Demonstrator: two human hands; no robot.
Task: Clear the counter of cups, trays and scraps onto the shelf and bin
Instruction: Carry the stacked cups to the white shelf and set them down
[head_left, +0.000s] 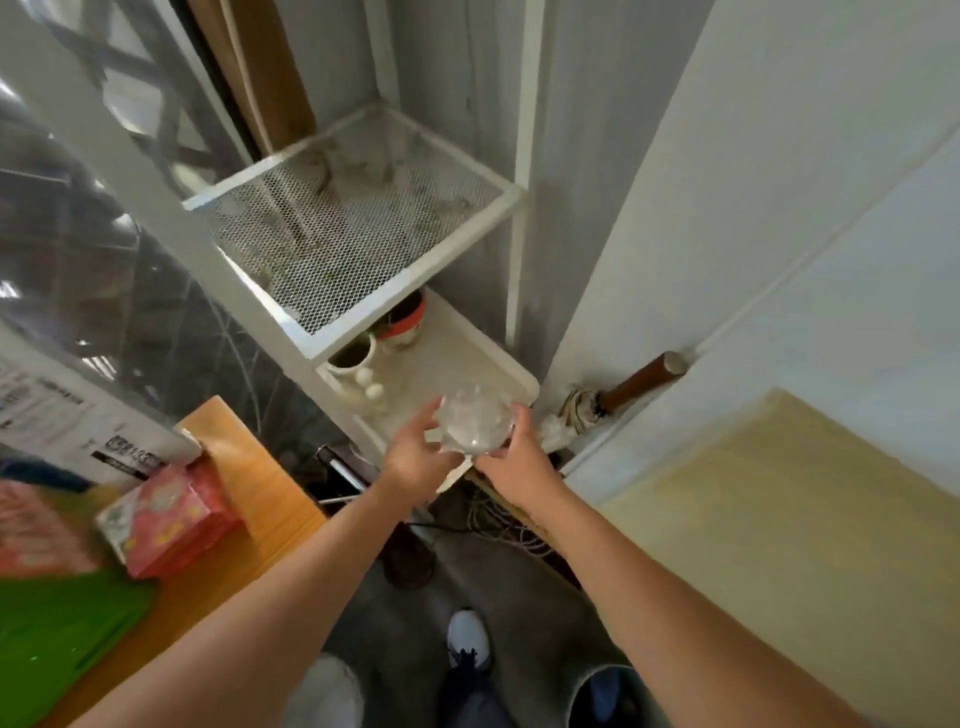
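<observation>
A clear plastic cup (474, 423) is held between both hands, just above the front corner of the cream lower shelf tray (511, 371). My left hand (413, 457) grips its left side and my right hand (511, 460) grips its right side. The white metal rack's upper mesh shelf (358, 218) stands bare above. Further back on the lower tray sit a white mug (353, 358) and a red and white pot (408, 319). A round bin (610, 699) shows at the bottom edge, near my feet.
The orange wooden counter (260, 483) at left carries a red box (171, 514) and a green board (57, 634). A brown-handled mop (623, 387) leans in the corner by the white wall. Cables (498, 525) lie on the floor under the rack.
</observation>
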